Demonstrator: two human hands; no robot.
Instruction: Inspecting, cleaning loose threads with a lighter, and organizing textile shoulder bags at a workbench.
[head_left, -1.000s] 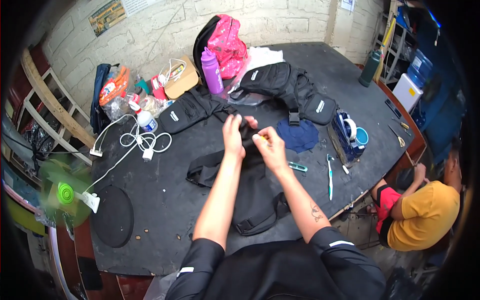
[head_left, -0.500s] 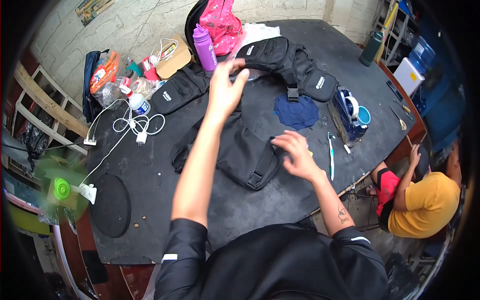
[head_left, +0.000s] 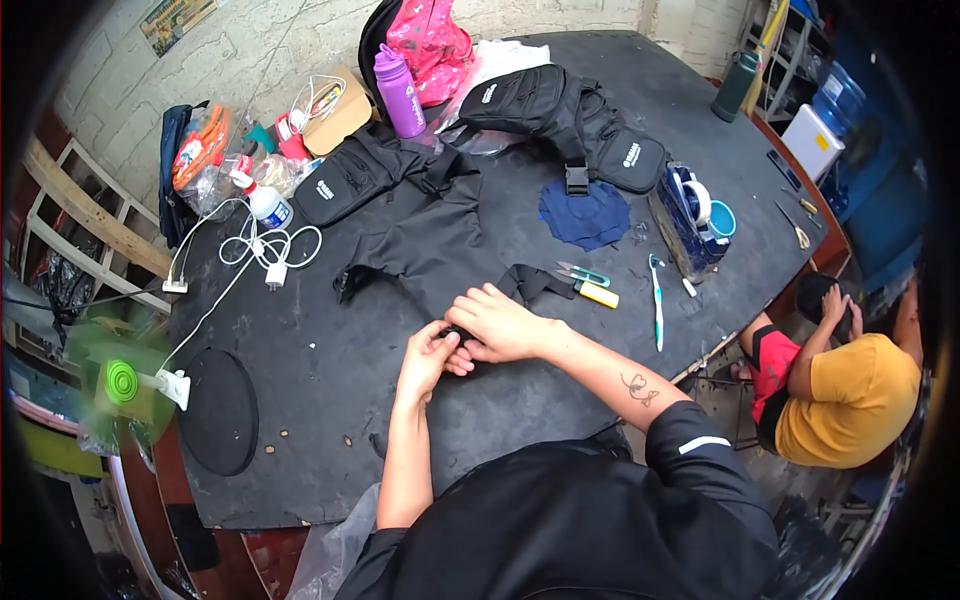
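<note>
My left hand point(head_left: 426, 362) and my right hand point(head_left: 497, 325) meet near the front middle of the table, fingers closed together. Between them is a small black piece point(head_left: 459, 334), apparently the bag's strap buckle; my fingers mostly cover it. The black fabric bag point(head_left: 430, 245) lies loosely spread just beyond my hands. A loop of black webbing point(head_left: 540, 284) extends to its right. Beside that loop are green-handled thread snips point(head_left: 584, 275) and a small yellow, white-ended piece point(head_left: 598, 294).
Finished-looking black bags point(head_left: 625, 150) lie at the back, near a purple bottle point(head_left: 400, 95). Dark blue cloth pieces point(head_left: 585, 215), a toothbrush point(head_left: 657, 300) and a tape holder point(head_left: 690, 220) sit right. White cables point(head_left: 265, 245) and a spinning fan point(head_left: 122, 380) are left. A person point(head_left: 845, 400) sits at right.
Both hands have come down and together, closing around the small black piece. The bag's near end has been pulled and shifted, uncovering the snips and yellow piece.
</note>
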